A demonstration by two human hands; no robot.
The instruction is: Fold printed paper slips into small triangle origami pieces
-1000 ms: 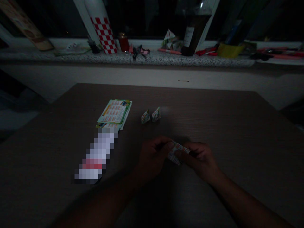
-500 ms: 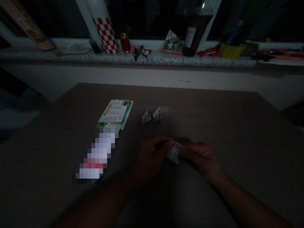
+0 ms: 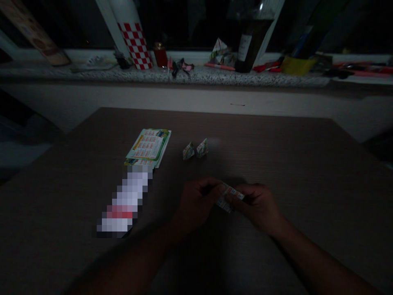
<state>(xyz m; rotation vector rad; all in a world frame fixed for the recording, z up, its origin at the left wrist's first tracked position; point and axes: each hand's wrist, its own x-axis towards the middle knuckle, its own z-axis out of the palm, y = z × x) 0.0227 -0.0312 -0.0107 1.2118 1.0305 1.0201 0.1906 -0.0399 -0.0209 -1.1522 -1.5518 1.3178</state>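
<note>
A small folded piece of printed card (image 3: pixel 223 203) is pinched between both my hands above the table. My left hand (image 3: pixel 199 200) grips its left side, thumb on top. On its right part presses the thumb of my right hand (image 3: pixel 260 207), with the fingers curled behind. Beyond my hands stand two small folded paper pieces (image 3: pixel 188 151) with pointed tops, side by side. To their left lies a stack of printed calendar cards (image 3: pixel 147 144), green-edged with rows of small print.
A phone-like object with a blurred-out screen (image 3: pixel 125 200) lies left of my arms on the brown table (image 3: pixel 276 147). Behind, the stone windowsill (image 3: pixel 202 78) carries a red-and-white checked bottle (image 3: pixel 136 45), a dark labelled bottle (image 3: pixel 245 49), a small red jar (image 3: pixel 160 55) and a yellow item (image 3: pixel 297 65).
My right thumb has shifted left over the card, and a printed strip of it now shows above that thumb. My left hand holds nearly the same place.
</note>
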